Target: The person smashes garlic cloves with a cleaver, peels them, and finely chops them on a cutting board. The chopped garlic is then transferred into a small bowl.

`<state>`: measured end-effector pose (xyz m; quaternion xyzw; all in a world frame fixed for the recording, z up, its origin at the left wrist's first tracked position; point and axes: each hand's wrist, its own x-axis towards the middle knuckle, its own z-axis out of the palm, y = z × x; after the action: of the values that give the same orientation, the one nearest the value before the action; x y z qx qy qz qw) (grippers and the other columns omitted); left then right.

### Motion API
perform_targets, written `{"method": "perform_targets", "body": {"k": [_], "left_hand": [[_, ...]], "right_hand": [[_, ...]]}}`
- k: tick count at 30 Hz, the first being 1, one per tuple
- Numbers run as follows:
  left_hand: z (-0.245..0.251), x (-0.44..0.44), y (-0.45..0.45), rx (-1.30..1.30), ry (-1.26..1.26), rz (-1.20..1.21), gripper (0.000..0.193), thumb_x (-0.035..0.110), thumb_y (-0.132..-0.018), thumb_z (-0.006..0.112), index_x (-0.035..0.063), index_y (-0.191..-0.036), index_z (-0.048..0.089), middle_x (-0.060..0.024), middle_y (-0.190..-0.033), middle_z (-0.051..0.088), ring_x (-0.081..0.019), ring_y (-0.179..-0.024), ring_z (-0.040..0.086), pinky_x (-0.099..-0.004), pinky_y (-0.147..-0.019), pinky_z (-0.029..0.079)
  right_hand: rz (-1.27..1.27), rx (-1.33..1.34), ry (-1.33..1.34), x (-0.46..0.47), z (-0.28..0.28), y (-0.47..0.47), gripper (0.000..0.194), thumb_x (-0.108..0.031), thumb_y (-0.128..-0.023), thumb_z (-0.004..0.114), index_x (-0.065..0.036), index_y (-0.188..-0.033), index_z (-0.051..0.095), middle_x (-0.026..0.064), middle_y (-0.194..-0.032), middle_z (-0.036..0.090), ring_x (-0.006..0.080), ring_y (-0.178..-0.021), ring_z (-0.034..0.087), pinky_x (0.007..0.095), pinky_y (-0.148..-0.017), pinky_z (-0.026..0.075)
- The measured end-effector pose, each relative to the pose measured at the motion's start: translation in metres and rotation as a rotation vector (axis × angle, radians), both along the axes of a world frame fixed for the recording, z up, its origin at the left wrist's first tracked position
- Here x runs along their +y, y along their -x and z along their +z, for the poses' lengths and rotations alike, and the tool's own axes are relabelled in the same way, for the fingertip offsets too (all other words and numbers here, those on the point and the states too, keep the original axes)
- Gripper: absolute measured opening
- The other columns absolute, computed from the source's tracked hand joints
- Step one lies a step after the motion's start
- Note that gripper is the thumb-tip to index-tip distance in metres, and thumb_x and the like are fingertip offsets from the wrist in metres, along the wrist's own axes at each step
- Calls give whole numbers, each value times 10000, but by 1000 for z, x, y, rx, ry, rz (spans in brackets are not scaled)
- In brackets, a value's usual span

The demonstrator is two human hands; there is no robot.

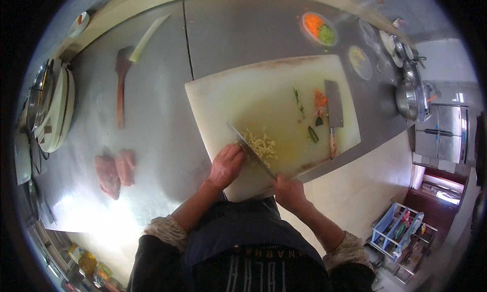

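My right hand (290, 192) is closed round the handle of a knife (255, 155), whose blade stands on the white cutting board (236, 90). Pale yellow chopped pieces (263, 145) lie along the blade's right side. On the left side, my left hand (229, 163) rests with bent fingers against the blade; whatever is under the fingertips is mostly hidden. Farther right on the board lie a cleaver (334, 103) with a wooden handle, orange scraps (320, 101), a green piece (313, 134) and a thin green strip (298, 102).
Two raw meat pieces (107, 176) lie left on the steel table, below a wooden spatula (121, 79) and a long pale green piece (146, 39). Beyond the board stand a bowl of orange and green bits (319, 29) and a bowl with yellow bits (360, 62). Metal bowls (406, 96) stand far right.
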<state>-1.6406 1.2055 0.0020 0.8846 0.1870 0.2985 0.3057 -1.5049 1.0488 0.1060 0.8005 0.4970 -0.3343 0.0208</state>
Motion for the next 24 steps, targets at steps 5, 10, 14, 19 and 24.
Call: {"method": "perform_targets", "body": {"k": [5, 10, 14, 19, 24], "left_hand": [[-3, 1, 1, -10, -6, -7, 187, 26, -647, 596, 35, -832, 572, -94, -904, 561, -277, -846, 565, -371, -697, 493], [-3, 1, 4, 0, 3, -25, 236, 13, -625, 597, 33, -860, 594, -100, -907, 574, -295, -827, 569, -386, -694, 488], [-6, -3, 10, 25, -35, -6, 160, 37, -666, 592, 39, -825, 574, -92, -908, 560, -277, -871, 556, -372, -736, 481], [-8, -2, 11, -15, -40, -37, 185, 37, -661, 614, 44, -845, 591, -104, -911, 564, -288, -867, 560, -388, -743, 476], [37, 3, 27, -89, -41, 210, 253, 50, -680, 673, 50, -915, 579, -108, -917, 580, -277, -853, 571, -397, -728, 473]], "right_hand": [[54, 7, -29, -4, 1, -5, 98, -105, -814, 501, -20, -849, 466, 200, -653, 584, 390, -633, 607, 488, -548, 466], [59, 2, -51, 0, 1, -5, 118, -102, -812, 504, -10, -870, 459, 201, -662, 588, 392, -656, 611, 498, -571, 469], [18, 62, -10, 2, 7, -5, 124, -117, -828, 490, -8, -879, 460, 211, -691, 597, 403, -677, 609, 503, -590, 471], [78, 44, 65, 9, 10, -3, 138, -138, -849, 476, -9, -897, 465, 218, -731, 609, 411, -714, 609, 505, -615, 468], [35, 85, 107, 1, 20, -9, 129, -116, -826, 479, -11, -899, 462, 216, -721, 612, 409, -701, 611, 501, -603, 473]]}}
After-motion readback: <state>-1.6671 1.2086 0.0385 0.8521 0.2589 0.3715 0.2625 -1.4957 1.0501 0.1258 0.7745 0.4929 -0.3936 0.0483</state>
